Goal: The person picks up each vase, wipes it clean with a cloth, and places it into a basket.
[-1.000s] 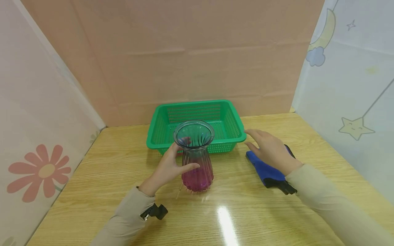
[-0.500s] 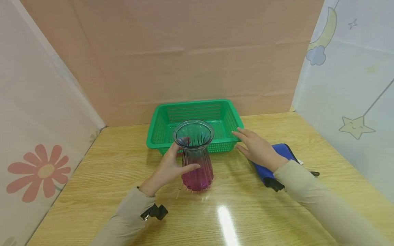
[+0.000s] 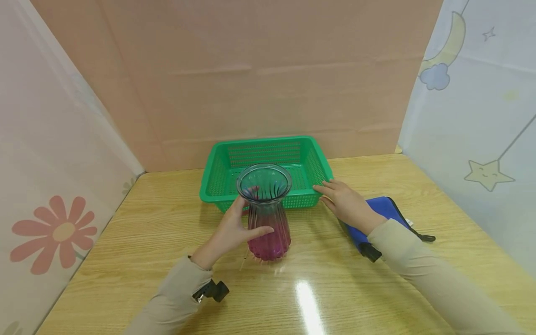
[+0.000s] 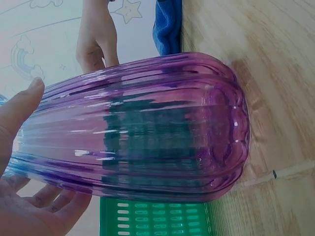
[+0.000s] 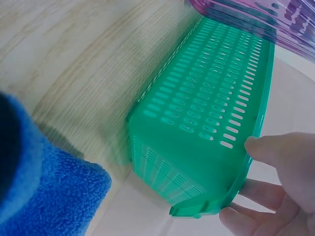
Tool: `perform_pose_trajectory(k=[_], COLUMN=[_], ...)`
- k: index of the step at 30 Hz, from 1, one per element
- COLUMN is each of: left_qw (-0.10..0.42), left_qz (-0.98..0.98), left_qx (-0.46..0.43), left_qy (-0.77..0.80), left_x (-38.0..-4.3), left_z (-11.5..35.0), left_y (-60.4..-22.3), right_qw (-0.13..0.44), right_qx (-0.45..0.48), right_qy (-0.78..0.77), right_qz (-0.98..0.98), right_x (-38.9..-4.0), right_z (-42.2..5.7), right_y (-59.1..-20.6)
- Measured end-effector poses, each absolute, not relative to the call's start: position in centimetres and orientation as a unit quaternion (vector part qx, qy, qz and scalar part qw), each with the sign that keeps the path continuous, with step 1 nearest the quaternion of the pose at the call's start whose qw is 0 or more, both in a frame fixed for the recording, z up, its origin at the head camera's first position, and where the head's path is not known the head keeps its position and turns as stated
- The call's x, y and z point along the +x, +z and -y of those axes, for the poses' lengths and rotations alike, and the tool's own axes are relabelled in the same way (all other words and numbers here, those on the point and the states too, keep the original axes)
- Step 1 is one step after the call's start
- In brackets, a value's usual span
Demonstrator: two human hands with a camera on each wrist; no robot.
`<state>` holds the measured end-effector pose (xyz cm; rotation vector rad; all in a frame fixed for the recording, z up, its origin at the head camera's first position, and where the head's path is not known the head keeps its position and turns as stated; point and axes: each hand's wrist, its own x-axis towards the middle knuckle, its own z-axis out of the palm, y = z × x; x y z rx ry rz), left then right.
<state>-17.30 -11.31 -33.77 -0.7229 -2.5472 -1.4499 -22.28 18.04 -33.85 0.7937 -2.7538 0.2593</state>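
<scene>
A ribbed glass vase (image 3: pixel 270 235), fading from bluish at the flared rim to purple-pink at the base, stands upright on the table. My left hand (image 3: pixel 230 228) holds it from the left side, thumb across the front and fingers round behind, partly seen through the glass. Behind the vase sits a green perforated plastic basket (image 3: pixel 304 192); the vase hides part of its front. At the basket's front right corner my right hand (image 3: pixel 346 204) grips the rim. In the right wrist view the thumb (image 5: pixel 266 150) lies on one side of that rim and fingers on the other.
A fuzzy blue cloth item (image 3: pixel 378 206) with black edging and a black loop lies on the wooden table (image 3: pixel 138 260), beneath the right forearm. A tan backdrop (image 3: pixel 268 83) rises behind the basket, with patterned side panels left and right.
My right hand has moved left from beside the basket onto its corner and taken hold of the rim. More of the blue cloth shows. The left hand and vase have stayed put.
</scene>
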Motion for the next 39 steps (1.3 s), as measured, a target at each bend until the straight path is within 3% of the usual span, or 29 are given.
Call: perform_pose_trajectory(k=[7,18,39], left_qw=[0.061,0.118,0.123], left_qz=[0.847,0.853,0.840], left_qx=[-0.228,-0.210,-0.179], left_qy=[-0.477,-0.463,-0.496], left_x=[-17.0,-16.9,-16.6], left_z=[10.8,10.2,10.0], left_y=[-34.2,-34.6,-34.6], right_qw=[0.136,0.124,0.121], right_qx=[0.278,0.272,0.270], right_qy=[0.087,0.095,0.116], right_qz=[0.947,0.950,0.948], right_x=[-22.2,-22.2,-21.9], right_z=[-17.9,-17.9,-17.8], right_y=[-33.9,-33.7,-33.4])
